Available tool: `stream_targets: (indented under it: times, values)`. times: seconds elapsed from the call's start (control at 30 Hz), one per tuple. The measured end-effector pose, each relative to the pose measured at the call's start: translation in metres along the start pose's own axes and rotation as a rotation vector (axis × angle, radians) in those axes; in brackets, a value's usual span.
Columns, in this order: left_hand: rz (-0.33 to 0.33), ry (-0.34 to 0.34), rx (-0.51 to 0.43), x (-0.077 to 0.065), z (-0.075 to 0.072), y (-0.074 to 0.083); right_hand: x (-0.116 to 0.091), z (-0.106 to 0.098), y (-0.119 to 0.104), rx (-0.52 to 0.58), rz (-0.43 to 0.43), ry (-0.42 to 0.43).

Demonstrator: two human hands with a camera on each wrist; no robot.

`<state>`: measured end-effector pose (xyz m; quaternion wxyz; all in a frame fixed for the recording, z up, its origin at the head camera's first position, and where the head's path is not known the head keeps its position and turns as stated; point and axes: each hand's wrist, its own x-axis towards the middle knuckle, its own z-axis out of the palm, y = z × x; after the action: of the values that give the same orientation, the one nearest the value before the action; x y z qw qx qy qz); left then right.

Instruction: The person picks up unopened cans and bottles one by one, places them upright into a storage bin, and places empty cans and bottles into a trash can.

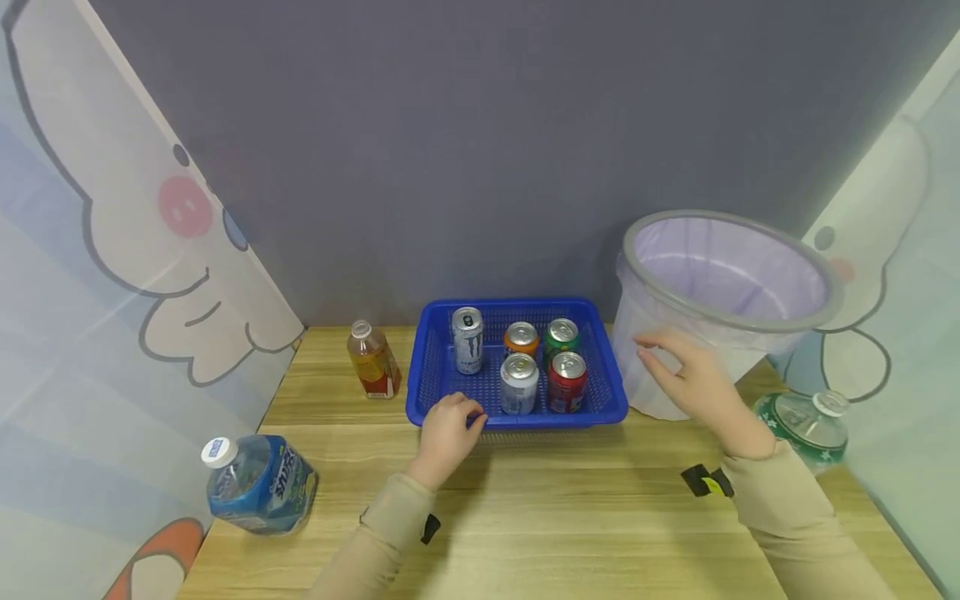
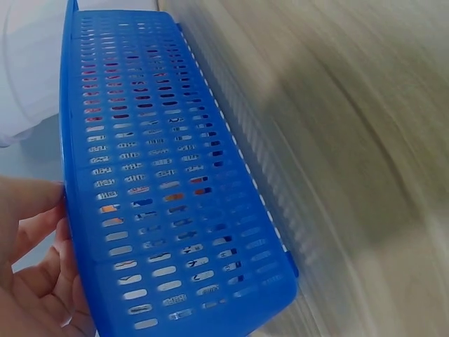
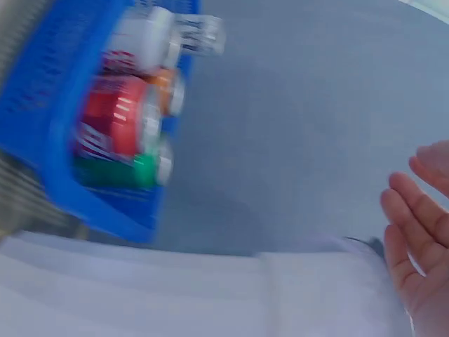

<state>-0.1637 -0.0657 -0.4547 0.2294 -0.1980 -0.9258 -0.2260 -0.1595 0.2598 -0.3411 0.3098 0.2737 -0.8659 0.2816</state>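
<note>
A blue plastic basket [image 1: 517, 421] holds several drink cans: a tall white can [image 1: 468, 342], a short silver-white can [image 1: 518, 385], a red can [image 1: 567, 383], an orange can [image 1: 521, 340] and a green can [image 1: 561, 337]. My left hand [image 1: 447, 437] grips the basket's front rim near its left corner. In the left wrist view, the thumb [image 2: 31, 198] meets the rim; the other fingertips are partly hidden behind it. My right hand [image 1: 693, 379] is in front of the lined bin [image 1: 645, 367], empty, its fingers loosely extended. The right wrist view is blurred.
A bottle of reddish-brown drink [image 1: 373, 362] stands left of the basket. Nearer on the left is a large blue-labelled bottle [image 1: 262, 487]. A green-labelled bottle [image 1: 806, 429] stands at right, beyond my right wrist. A grey wall [image 1: 465, 150] backs the wooden table [image 1: 570, 517].
</note>
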Motion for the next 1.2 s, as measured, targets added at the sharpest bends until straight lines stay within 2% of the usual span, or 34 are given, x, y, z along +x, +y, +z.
stream_targets:
  times: [0.17,0.3,0.47,0.57,0.97,1.2]
  values:
    - [-0.017,0.022,-0.003,-0.004,0.003,0.0,0.015,-0.021,0.0,-0.005,-0.05,0.143]
    - [-0.034,0.043,-0.003,-0.006,0.005,-0.001,0.022,-0.031,0.004,-0.071,-0.006,0.187]
    - [-0.037,0.062,-0.008,-0.007,0.008,-0.001,0.022,-0.037,0.012,-0.135,0.1,0.135]
    - [-0.037,0.067,-0.012,-0.007,0.009,-0.001,0.02,-0.04,0.016,-0.164,0.136,0.11]
    - [-0.026,0.099,-0.023,-0.009,0.011,0.0,0.021,-0.044,0.024,-0.284,0.226,0.063]
    - [-0.033,0.105,-0.043,-0.011,0.012,-0.001,0.022,-0.052,0.026,-0.294,0.263,-0.037]
